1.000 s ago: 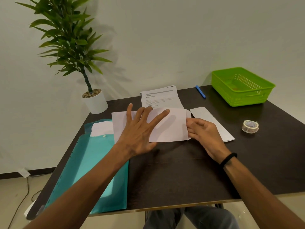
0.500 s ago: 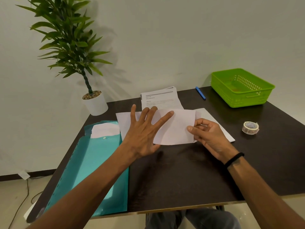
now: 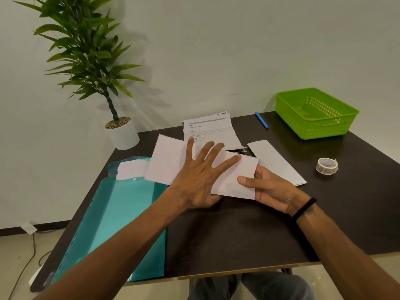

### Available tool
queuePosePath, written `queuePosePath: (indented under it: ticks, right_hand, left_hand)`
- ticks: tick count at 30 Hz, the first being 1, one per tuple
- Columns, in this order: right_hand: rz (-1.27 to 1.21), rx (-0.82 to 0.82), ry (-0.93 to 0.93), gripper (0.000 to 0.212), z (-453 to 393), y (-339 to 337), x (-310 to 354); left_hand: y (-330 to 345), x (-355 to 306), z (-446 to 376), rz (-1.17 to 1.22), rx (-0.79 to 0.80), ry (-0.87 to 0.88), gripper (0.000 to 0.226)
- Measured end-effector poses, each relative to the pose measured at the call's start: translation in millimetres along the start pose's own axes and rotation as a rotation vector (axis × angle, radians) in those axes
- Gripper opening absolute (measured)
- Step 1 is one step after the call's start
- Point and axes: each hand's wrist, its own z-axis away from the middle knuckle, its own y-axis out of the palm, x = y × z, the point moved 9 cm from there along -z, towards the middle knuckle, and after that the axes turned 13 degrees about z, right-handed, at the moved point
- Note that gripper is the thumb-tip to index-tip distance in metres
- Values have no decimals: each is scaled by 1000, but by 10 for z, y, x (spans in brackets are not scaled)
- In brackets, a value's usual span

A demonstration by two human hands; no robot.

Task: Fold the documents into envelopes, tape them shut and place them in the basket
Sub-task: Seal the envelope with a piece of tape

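1. Pale, plain wall stands behind a dark, matte, wood-grained table [image 3: 227, 234] with a lighter front edge.
2. One white sheet of paper [image 3: 171, 163], thin and folded over into a long band, lies tilted across the middle of the table, its left end over the folder.
3. One left hand [image 3: 199, 180] lies flat on the middle of that paper, fingers straight and spread, pressing it down.
4. One right hand [image 3: 272, 189], a black band on its wrist, is at the paper's right end; its thumb lies on top of the sheet and its fingers curl under the edge, pinching it.
5. One small stack of printed documents [image 3: 212, 131] lies just behind the hands, touching the folded paper.
6. One long white envelope [image 3: 279, 163], flat and rectangular, lies just to the right of the folded paper, partly behind the right hand.
7. One roll of clear tape [image 3: 326, 166], a small ring, sits well to the right of the hands.
8. One bright green plastic basket [image 3: 313, 124], rectangular with perforated walls, stands at the far right corner.
9. One blue pen [image 3: 261, 120] lies between the documents and the basket.
10. One glossy teal plastic folder [image 3: 112, 224] with a snap button lies on the left, white sheets showing at its top.
11. One leafy plant in a smooth white round pot [image 3: 122, 135] stands at the far left corner.
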Motion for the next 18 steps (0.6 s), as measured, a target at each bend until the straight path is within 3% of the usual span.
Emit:
queuePosePath:
  ticks: [6,11,18]
  right_hand:
    - [-18,82,-42,60,45,19,54]
    - [-132,140,-54,99,91,84,94]
    - [-49,156,-63,99,29,112,56]
  left_hand:
    - [-28,62,-66,56,60,-28,117]
    - [-118,-115,-81,85,30,65,113]
    - [-16,-101,-110,206,31,52,107]
